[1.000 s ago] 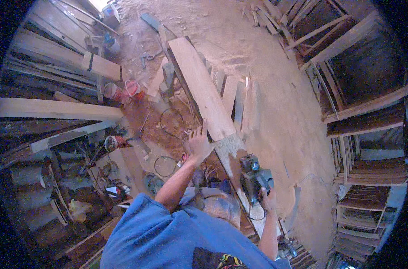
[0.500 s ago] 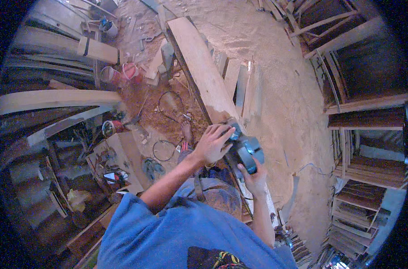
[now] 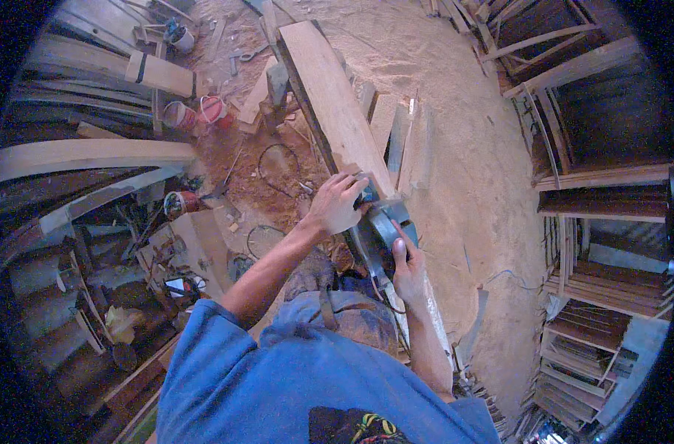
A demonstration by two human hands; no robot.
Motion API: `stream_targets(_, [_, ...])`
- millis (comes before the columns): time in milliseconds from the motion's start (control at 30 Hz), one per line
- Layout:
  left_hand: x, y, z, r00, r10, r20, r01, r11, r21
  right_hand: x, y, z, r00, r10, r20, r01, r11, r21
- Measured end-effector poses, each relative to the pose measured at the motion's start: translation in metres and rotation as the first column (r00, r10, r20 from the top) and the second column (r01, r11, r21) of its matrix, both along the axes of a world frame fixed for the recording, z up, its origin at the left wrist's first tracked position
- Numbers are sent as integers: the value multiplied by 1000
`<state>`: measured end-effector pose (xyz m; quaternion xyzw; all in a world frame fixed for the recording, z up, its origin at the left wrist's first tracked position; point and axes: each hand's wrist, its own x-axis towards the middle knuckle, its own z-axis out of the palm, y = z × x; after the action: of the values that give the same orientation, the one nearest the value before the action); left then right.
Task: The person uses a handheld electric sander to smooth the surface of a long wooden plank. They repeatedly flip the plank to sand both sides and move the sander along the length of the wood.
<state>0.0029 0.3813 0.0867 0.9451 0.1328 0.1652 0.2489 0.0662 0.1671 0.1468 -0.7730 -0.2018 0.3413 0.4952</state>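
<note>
A long pale wooden board (image 3: 328, 92) runs from far left of centre toward my body on a dark support. On its near part rests a teal electric hand planer (image 3: 386, 228). My left hand (image 3: 337, 205) is closed over the planer's front knob, the fingertips bent round it. My right hand (image 3: 408, 268) wraps the rear handle, with the thumb laid along the top. A darker patch shows on the board just ahead of the tool. The planer's underside and the board beneath it are hidden.
Offcut planks (image 3: 387, 122) lean beside the board's right edge. Two red buckets (image 3: 213, 111) stand on the dusty floor at left, near a loop of cable (image 3: 277, 164). Stacked timber (image 3: 92, 157) lines the left, and wooden shelving (image 3: 607, 288) the right.
The planer and both hands have moved a little forward and to the left along the board. Both hands have kept their hold.
</note>
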Motion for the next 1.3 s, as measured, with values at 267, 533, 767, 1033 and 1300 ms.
stream_targets(267, [-8,14,16,980,143,141,-124,983,-134,11,-1,-20,999,33,-1,-33,998,-46])
stream_targets(533, [-138,29,-123,698,682,-218,-649,473,-596,10,21,-17,999,-16,-39,18,998,57])
stream_targets(767, [-285,-34,-226,436,631,-642,-896,234,-378,14,28,-22,999,-28,-46,32,995,94])
stream_targets(1033, [-330,-72,-230,257,542,-800,-962,220,-160,27,45,-34,999,-6,33,3,996,95])
stream_targets(1300, [-267,-37,-242,571,458,-682,-821,346,-455,52,144,-2,987,78,143,-90,993,74])
